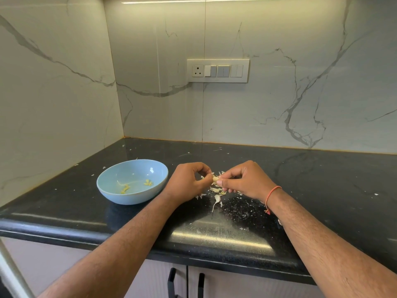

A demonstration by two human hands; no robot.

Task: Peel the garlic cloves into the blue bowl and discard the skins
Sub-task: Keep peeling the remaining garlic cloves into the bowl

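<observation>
Garlic clove [215, 179], papery-skinned, in the pinching grip of left hand [189, 183] and right hand [243, 179].

Garlic clove [215, 179] between both hands' grip, beside blue bowl [111, 191]

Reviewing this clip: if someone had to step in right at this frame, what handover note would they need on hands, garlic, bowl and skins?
Left hand and right hand both pinch one garlic clove above the counter, mid-peel.
Blue bowl sits left of the hands and holds only a few small yellowish bits.
Loose skins lie scattered under and around the hands; one more clove with a long tail lies on the counter just nearer the person.
Done: some peeling, judging by the skins.
Left: finish this clove, drop it in the bowl, peel the other one, clear the skins.
</observation>
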